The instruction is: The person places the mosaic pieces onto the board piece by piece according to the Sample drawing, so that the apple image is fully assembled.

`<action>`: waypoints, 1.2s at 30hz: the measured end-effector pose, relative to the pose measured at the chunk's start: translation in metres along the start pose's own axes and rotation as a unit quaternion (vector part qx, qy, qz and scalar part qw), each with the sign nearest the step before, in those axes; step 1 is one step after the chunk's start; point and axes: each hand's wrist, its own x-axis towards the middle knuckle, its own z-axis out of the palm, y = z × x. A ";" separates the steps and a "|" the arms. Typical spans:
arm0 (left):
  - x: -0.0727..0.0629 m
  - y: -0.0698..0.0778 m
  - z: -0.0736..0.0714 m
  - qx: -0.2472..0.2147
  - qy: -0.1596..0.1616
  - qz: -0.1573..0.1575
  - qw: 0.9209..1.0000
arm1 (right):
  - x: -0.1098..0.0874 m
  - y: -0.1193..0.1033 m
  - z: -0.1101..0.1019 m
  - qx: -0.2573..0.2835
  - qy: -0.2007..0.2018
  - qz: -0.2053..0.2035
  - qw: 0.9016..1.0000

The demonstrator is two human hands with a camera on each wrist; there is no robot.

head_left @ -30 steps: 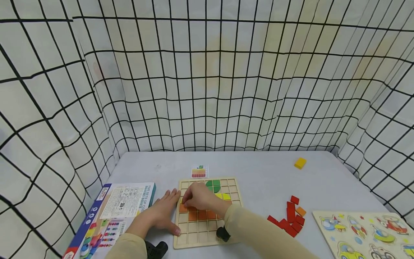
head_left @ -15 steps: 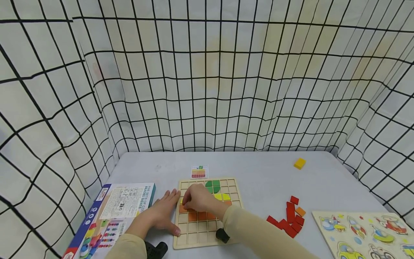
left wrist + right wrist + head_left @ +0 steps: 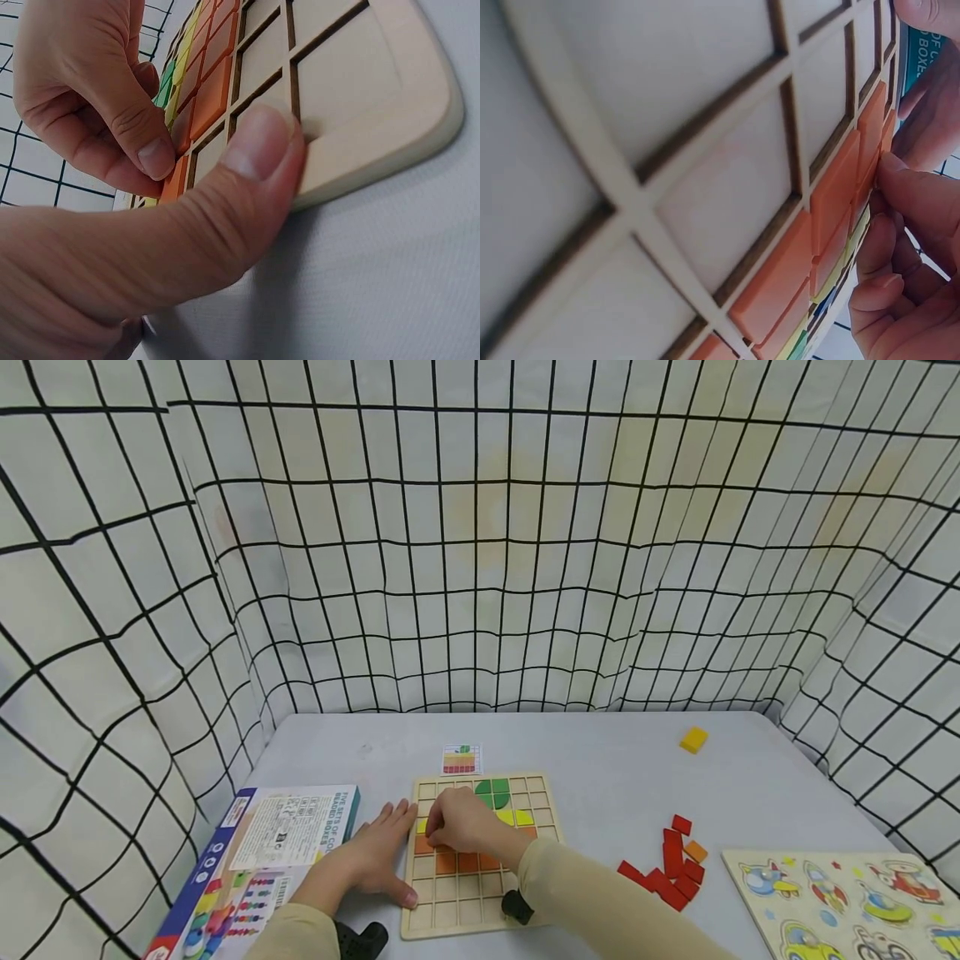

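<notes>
A wooden grid board (image 3: pixel 457 918) lies on the table, partly filled with flat square tiles. Green pieces (image 3: pixel 492 792) sit in its upper part, yellow tiles (image 3: pixel 523 817) below them, then orange tiles (image 3: pixel 468 862). My left hand (image 3: pixel 382 856) rests along the board's left edge with fingers straight, its thumb (image 3: pixel 259 146) on the rim. The right hand (image 3: pixel 468 821) reaches across the board; its curled thumb and fingers pinch at an orange tile (image 3: pixel 174 180) in the leftmost column. That hand hides part of the yellow and orange rows.
Behind the board lies a small pattern card (image 3: pixel 461 759). A printed box (image 3: pixel 262 860) is at the left. To the right are loose red tiles (image 3: pixel 672 853), one orange tile (image 3: pixel 696 852) and a picture puzzle board (image 3: pixel 847 902). A yellow block (image 3: pixel 693 740) lies farther back. Black netting surrounds the table.
The right hand's fingertips have shifted slightly toward the right and down at the left column, where more of the yellow tile shows. The left hand has stayed put.
</notes>
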 end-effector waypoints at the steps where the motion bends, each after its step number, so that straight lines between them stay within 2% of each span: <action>1: 0.000 0.000 0.000 0.000 0.000 0.000 1.000 | 0.000 0.000 0.000 0.000 0.000 0.001 1.000; 8: 0.001 -0.002 0.002 0.001 0.002 -0.002 1.000 | -0.005 0.005 -0.006 0.031 0.004 0.000 1.000; 14: 0.003 -0.005 0.004 -0.002 -0.001 -0.008 1.000 | -0.016 0.029 -0.027 0.056 0.019 -0.005 0.998; 20: 0.005 -0.007 0.005 0.000 -0.004 -0.014 1.000 | -0.042 0.077 -0.066 0.043 0.036 0.016 0.998; 26: 0.003 -0.004 0.003 -0.004 -0.001 -0.013 1.000 | -0.082 0.142 -0.110 0.022 0.046 0.071 0.996; 31: 0.002 -0.002 0.002 -0.004 0.000 -0.009 1.000 | -0.120 0.193 -0.132 0.005 0.043 0.108 0.993; 36: 0.002 -0.001 0.003 -0.002 -0.003 -0.013 1.000 | -0.154 0.225 -0.147 0.007 0.032 0.146 0.989</action>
